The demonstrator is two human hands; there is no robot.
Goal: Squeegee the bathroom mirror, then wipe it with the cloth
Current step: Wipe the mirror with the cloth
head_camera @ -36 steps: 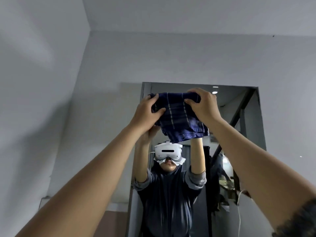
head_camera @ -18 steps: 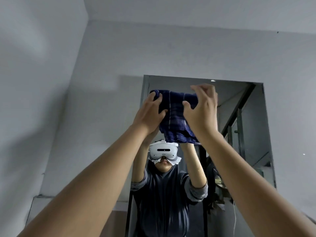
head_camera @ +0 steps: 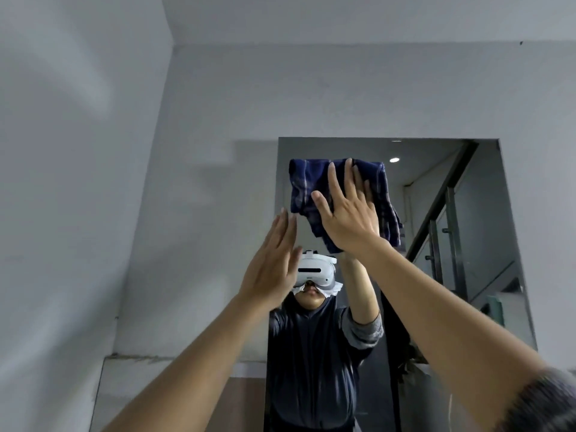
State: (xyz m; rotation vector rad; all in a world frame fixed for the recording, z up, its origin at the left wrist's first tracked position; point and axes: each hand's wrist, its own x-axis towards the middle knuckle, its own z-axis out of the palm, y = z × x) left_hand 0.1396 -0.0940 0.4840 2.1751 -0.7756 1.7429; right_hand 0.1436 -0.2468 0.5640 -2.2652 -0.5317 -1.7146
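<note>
Both our hands have opened since half a second ago, when they were bunching the cloth (head_camera: 343,194) between them. Now our right hand (head_camera: 349,219) is pressing flat against it, fingers (head_camera: 335,182) spread and straight, pinning the cloth to the mirror (head_camera: 436,169) rather than gripping it. Our left hand (head_camera: 271,269) has let go and is hovering lower and to the left, palm open, fingers together and extended, holding nothing and just beside the cloth's lower left corner; whether it is touching the glass we cannot tell.

We are keeping the dark blue cloth, checked with pale lines, high on the mirror near its top edge, left of centre, with its lower folds hanging loose below our right palm.

We are facing a tall frameless mirror set on a pale grey wall (head_camera: 343,88). A second grey wall (head_camera: 78,182) is meeting it at a corner on the left, and the ceiling (head_camera: 343,17) is showing above. Low on the left, a ledge (head_camera: 134,358) is running along the wall.

In the glass we are seeing our own reflection (head_camera: 311,353): a dark top with sleeves pushed up and a white headset (head_camera: 314,271). Behind it the mirror is showing a round ceiling light (head_camera: 394,160) and a stair railing (head_camera: 448,226) with glass panels rising to the right.
</note>
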